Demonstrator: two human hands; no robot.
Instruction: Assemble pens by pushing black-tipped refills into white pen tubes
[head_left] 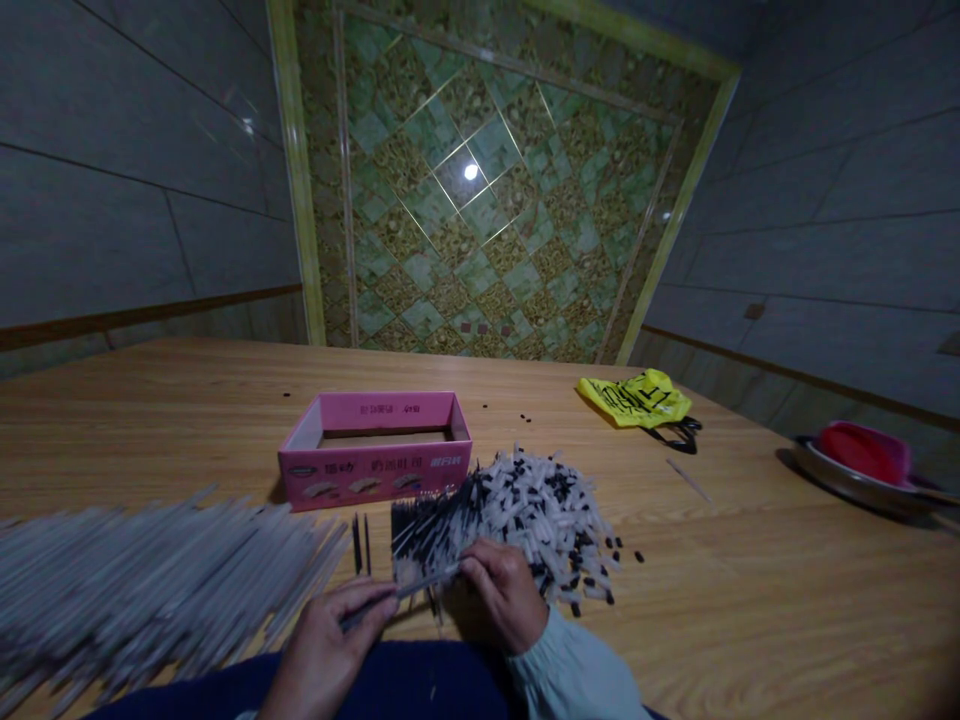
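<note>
Rod (424, 582), one, in two hands (330, 628) (511, 594), one box (379, 484), one bag (637, 400)

"What's on the right arm?"

"A pale blue-green sleeve (581, 675), bottom of the frame, right of centre. Plain, lightly creased, its cuff (535, 642) ending at the wrist, so the right grip (510, 595) is a bare hand."

"And the left?"

"The left grip (334, 625) is a bare hand too, the wrist uncovered down to the frame's bottom edge."

"Anything else worn?"

"Navy cloth (450, 668) across the bottom centre, with one small pale fleck (433, 692). Which garment, I can't tell."
</note>
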